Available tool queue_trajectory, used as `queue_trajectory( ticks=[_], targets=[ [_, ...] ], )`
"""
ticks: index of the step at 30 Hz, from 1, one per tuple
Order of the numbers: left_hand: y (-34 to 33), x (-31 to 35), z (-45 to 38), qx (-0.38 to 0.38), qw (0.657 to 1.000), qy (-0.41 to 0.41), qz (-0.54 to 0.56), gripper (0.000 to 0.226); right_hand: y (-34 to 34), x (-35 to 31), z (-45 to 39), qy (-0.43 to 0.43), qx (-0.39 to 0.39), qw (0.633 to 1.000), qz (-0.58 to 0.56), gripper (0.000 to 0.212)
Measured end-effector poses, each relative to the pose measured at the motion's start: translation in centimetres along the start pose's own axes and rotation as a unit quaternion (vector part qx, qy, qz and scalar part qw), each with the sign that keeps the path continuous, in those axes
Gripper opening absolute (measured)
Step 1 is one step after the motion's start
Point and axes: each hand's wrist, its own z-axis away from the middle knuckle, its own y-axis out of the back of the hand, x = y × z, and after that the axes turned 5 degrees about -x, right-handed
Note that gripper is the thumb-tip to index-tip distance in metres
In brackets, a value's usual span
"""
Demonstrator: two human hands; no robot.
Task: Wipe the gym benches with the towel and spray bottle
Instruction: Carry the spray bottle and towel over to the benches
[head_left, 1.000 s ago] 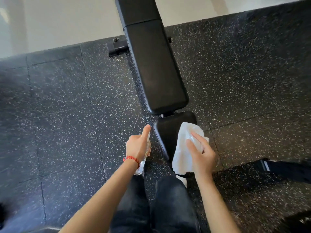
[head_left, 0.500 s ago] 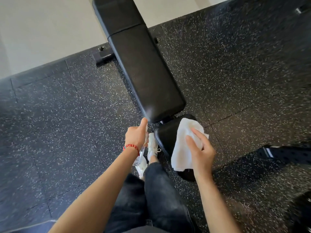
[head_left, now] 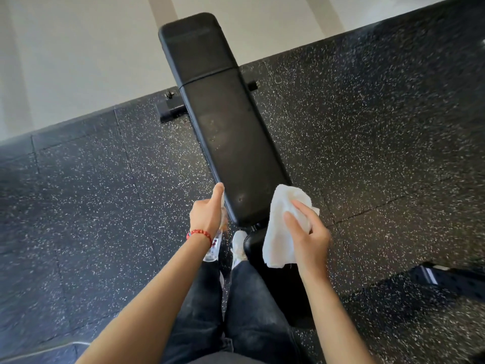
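Note:
A black padded gym bench (head_left: 228, 122) runs away from me, its long back pad tilted up, with fine droplets on the pad. Its small seat pad (head_left: 253, 243) lies nearest me, partly under the towel. My left hand (head_left: 207, 214) grips a clear spray bottle (head_left: 214, 248) just left of the back pad's near end, one finger stretched forward along the top. My right hand (head_left: 309, 237) holds a crumpled white towel (head_left: 280, 227) over the gap between back pad and seat.
Speckled black rubber floor tiles (head_left: 367, 153) surround the bench. A pale wall (head_left: 78, 48) rises behind it. The bench's rear foot bar (head_left: 170, 111) sticks out left. My dark trouser legs and a white shoe (head_left: 238, 245) stand by the seat. A dark object (head_left: 451, 279) lies at right.
My view has tipped upward, so the whole back pad now shows. Both hands moved forward along the bench, from beside the seat to the back pad's near end, still holding bottle and towel.

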Motion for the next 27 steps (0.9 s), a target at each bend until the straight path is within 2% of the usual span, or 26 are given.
queue_trajectory(
  ticks=[6, 13, 16, 22, 27],
  targets=[
    [1.0, 2.8, -2.9, 0.000, 1.000, 0.019, 0.005, 0.057, -2.4, -1.7, -2.3, -0.003, -0.012, 1.000, 0.007, 0.025],
    [3.9, 6.5, -8.0, 0.010, 1.000, -0.009, -0.016, 0.077, -7.6, -4.5, -6.1, -0.004, 0.012, 1.000, 0.008, 0.026],
    [6.0, 8.6, -11.2, -0.011, 0.999, -0.010, -0.034, 0.073, -11.2, -6.0, -8.0, -0.007, 0.027, 1.000, 0.004, 0.026],
    [10.4, 13.4, -17.1, -0.053, 0.998, -0.024, 0.008, 0.065, -18.8, -9.6, -11.4, -0.004, 0.050, 0.999, -0.002, 0.027],
    [13.3, 16.4, -21.3, -0.032, 0.999, -0.041, -0.006, 0.069, -23.5, -11.6, -13.5, -0.001, 0.071, 0.997, -0.023, 0.030]
  ],
)
